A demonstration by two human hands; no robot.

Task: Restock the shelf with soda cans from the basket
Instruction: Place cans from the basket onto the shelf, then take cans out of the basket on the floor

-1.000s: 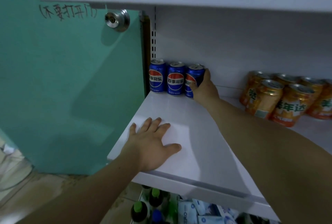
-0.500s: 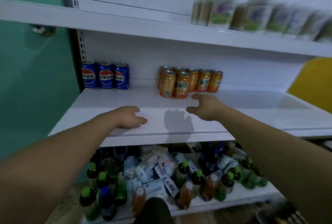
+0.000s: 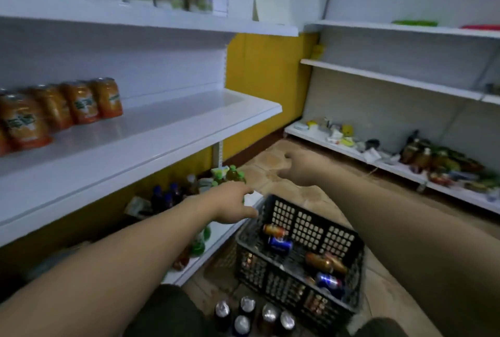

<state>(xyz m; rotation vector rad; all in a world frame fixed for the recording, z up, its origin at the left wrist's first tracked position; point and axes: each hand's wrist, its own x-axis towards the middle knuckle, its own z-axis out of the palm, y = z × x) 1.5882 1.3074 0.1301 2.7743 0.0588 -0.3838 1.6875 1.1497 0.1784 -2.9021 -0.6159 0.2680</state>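
A black plastic basket (image 3: pixel 311 224) stands on the floor at lower centre. Inside lie several cans, among them a blue can (image 3: pixel 280 244) and an orange can (image 3: pixel 273 229). My left hand (image 3: pixel 234 205) hovers just left of the basket's far rim, fingers relaxed, holding nothing. My right hand (image 3: pixel 300 167) hangs in the air beyond the basket, loosely curled and empty. Orange cans (image 3: pixel 81 102) stand in a row on the white shelf (image 3: pixel 167 131) at the left.
Several upright cans (image 3: pixel 246 312) stand on the floor in front of the basket. Bottles (image 3: pixel 230 174) crowd the bottom shelf at the left. White shelves (image 3: pixel 392 81) with mixed goods run along the right wall. A tiled floor lies between.
My view has swung right and down from the shelf to the basket. Both hands have left the shelf board and now hang over the floor near the basket.
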